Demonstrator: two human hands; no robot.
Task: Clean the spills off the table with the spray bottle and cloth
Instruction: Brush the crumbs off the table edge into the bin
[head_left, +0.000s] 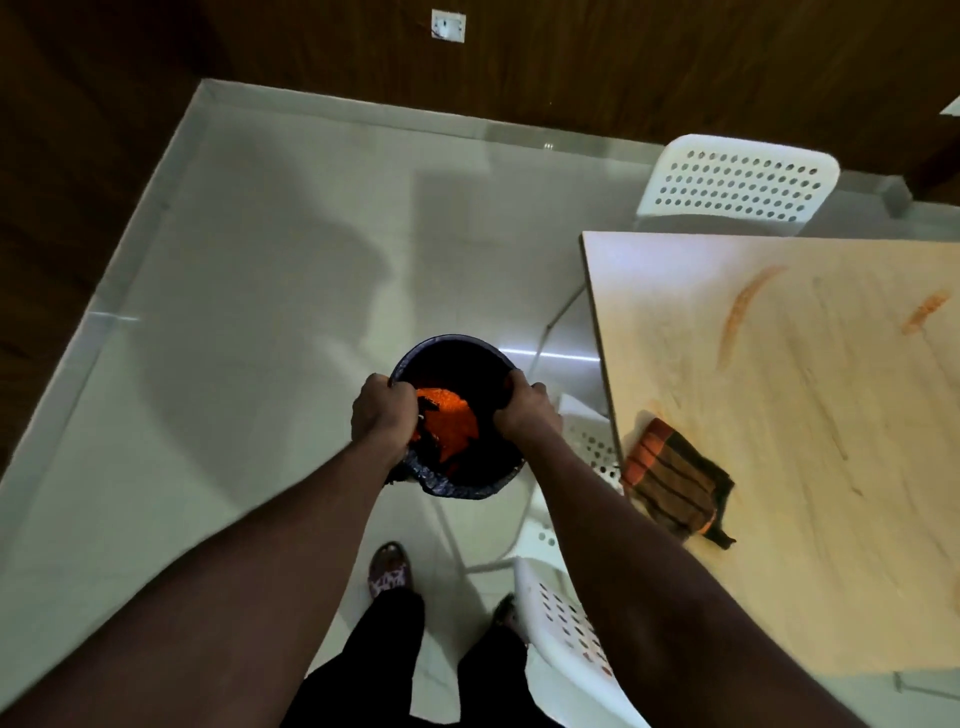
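Observation:
I hold a round bin (470, 364) lined with a dark bag over the floor, left of the table. My left hand (384, 413) grips its left rim and my right hand (524, 410) grips its right rim. Orange mess (449, 415) lies inside the bin. A brown and orange striped cloth (675, 475) lies crumpled on the pale wooden table (779, 519), near its left edge. Orange smears (743, 306) streak the tabletop farther back. No spray bottle is in view.
A white perforated chair (737, 182) stands behind the table. Another white chair (566, 634) sits close to my legs, by the table's left edge. Dark wooden walls (571, 62) border the glossy pale floor (249, 286).

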